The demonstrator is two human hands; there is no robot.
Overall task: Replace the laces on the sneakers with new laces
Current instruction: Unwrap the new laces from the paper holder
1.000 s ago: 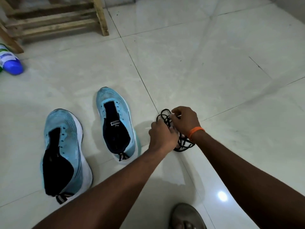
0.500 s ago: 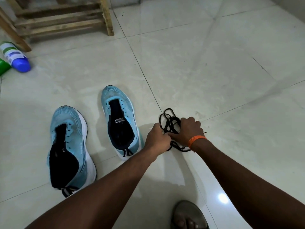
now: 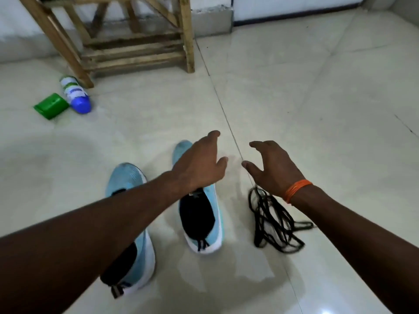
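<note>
**A:** How do the hands stand?

**B:** Both are wide. The left hand and the right hand hover palm down over the floor, fingers spread and slightly bent, gripping nothing. An orange wristband circles the right wrist.

**A:** Where are the laces?

**B:** The black laces lie in one loose tangle on the tiled floor. Their far end is under the right wrist, and the rest trails back beside the right forearm.

**A:** Any containers?

**B:** Two, well off to the far left. A white bottle lies on its side with a blue cap on. A green box is just beside it and looks closed. I cannot tell what either holds.

**A:** And the count?

**B:** Two light-blue sneakers with white soles lie side by side, toes pointing away. There is one bundle of laces, one bottle, one box and one wooden rack.

**A:** What gets in the way?

**B:** The left arm. The sneaker by the laces lies just left of them, with the left hand over its toe. The farther sneaker is crossed by the left forearm, which hides its middle. The rack stands at the back near the wall, one leg close to the bottle.
</note>
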